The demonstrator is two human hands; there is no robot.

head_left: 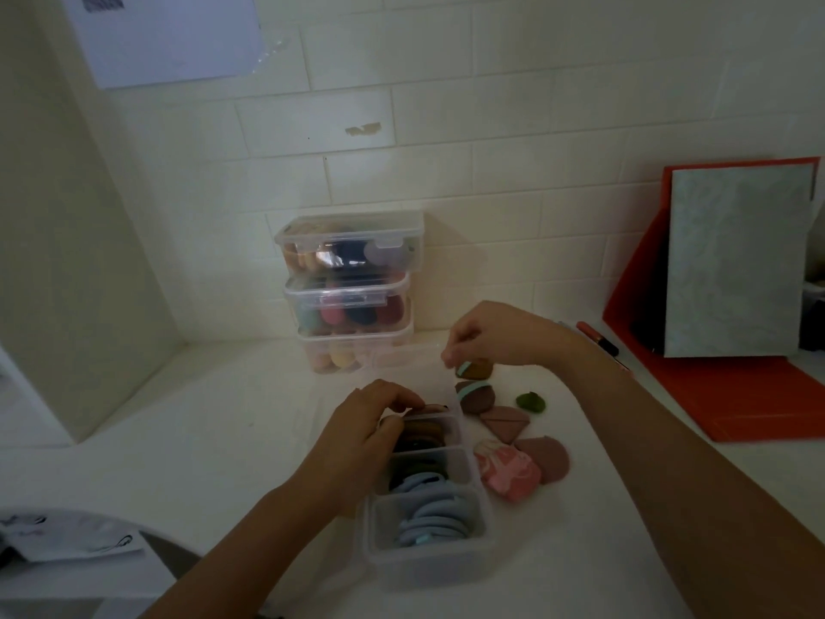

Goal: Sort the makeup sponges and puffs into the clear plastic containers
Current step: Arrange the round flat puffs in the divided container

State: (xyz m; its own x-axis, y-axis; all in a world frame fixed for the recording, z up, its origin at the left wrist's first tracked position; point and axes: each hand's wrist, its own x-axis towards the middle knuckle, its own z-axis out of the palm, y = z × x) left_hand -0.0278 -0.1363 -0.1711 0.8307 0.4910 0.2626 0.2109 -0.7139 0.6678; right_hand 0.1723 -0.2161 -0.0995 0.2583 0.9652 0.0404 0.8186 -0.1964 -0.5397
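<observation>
A clear divided container (428,556) lies open on the white counter, with light blue puffs (435,513) in its near section and dark and brown puffs (422,435) further back. My left hand (366,424) presses on the brown puffs in the far section. My right hand (489,335) pinches a brown puff with a teal strap (474,369) just above the counter. Loose beside the container lie another brown strapped puff (477,396), a green sponge (531,401), a mauve triangular puff (504,423), a pink marbled sponge (509,473) and a mauve round puff (547,457).
Three closed clear containers (352,292) of coloured sponges stand stacked against the tiled wall. An orange folder with a pale sheet (732,279) leans at the right, a pen (598,338) beside it. Papers (67,536) lie at the lower left.
</observation>
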